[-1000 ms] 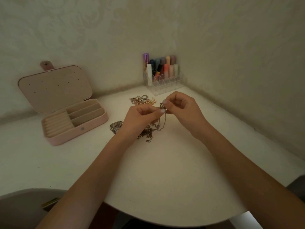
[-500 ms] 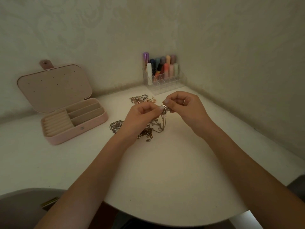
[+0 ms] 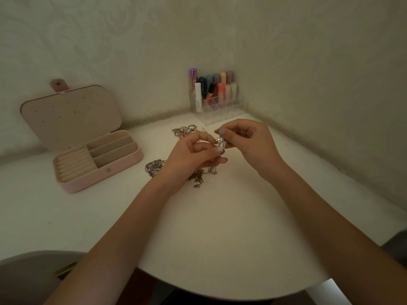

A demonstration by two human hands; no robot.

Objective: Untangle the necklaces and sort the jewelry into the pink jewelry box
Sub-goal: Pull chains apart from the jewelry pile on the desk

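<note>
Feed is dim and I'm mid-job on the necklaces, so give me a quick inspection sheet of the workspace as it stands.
Surface: white table with a rounded front edge, set into a wall corner.
Job's things: pink jewelry box open at left, compartments look bare; tangled chains under the hands; small pendant raised between both hands.
Clutter: second jewelry pile farther back; clear organizer with upright cosmetic tubes in the corner.
Grippers: left hand and right hand both pinch the pendant.
Cables: nothing seen.
Surroundings: patterned walls; a dark rounded shape at lower left, unclear what.
</note>
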